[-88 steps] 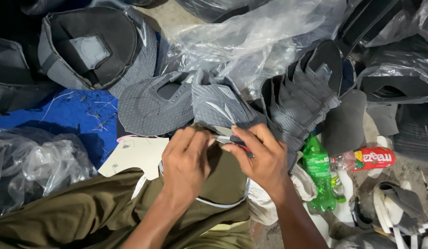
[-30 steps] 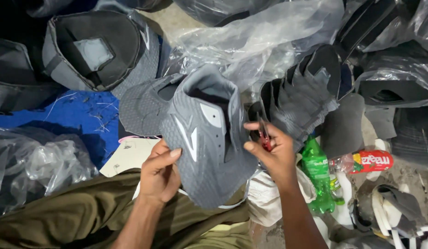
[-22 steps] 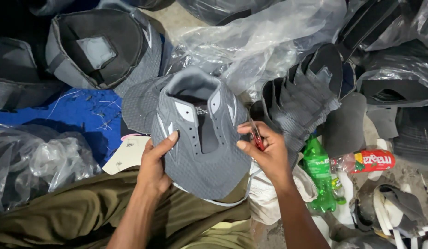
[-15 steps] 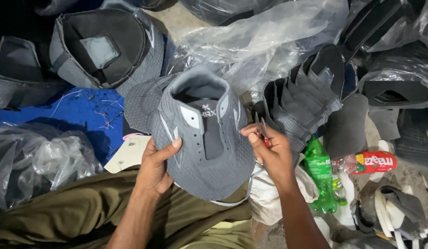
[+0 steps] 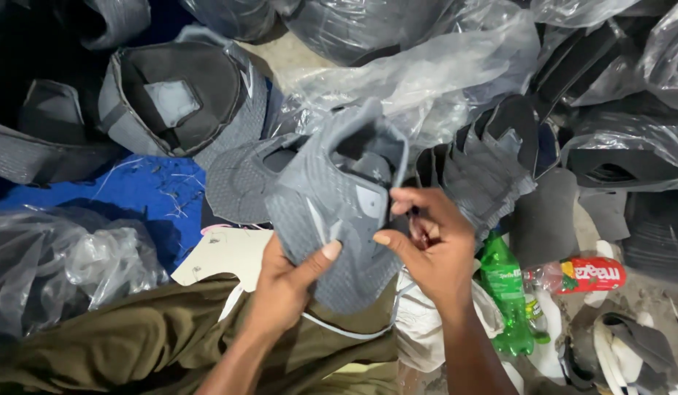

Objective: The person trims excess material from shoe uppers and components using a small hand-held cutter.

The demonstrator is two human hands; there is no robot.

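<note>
Since half a second ago we have turned the grey shoe upper (image 5: 331,219) from lying spread and flat-on toward us to folded and tilted, its collar opening now pointing up and away, and our right hand (image 5: 430,245) has come in from the side onto its right edge.

Nearest to us, our olive-trousered lap (image 5: 134,344) lies under the work. Just above it our left hand (image 5: 288,281) grips the upper from below, thumb pressed across its front face and fingers hidden behind. The upper's long axis runs from that left hand up and slightly right, so it sits between the two hands, touching both. Our right hand is curled, thumb and forefinger pinched on the right edge near a pale patch; a small red tool seems tucked in the palm, though we cannot tell what it is.

Just right of the wrist lie a green plastic bottle (image 5: 505,292) and a red-labelled bottle (image 5: 580,276). Farther off, a stack of dark cut pieces (image 5: 485,168), another grey upper (image 5: 182,102) on blue sheeting (image 5: 134,197), and clear plastic bags (image 5: 426,73).
</note>
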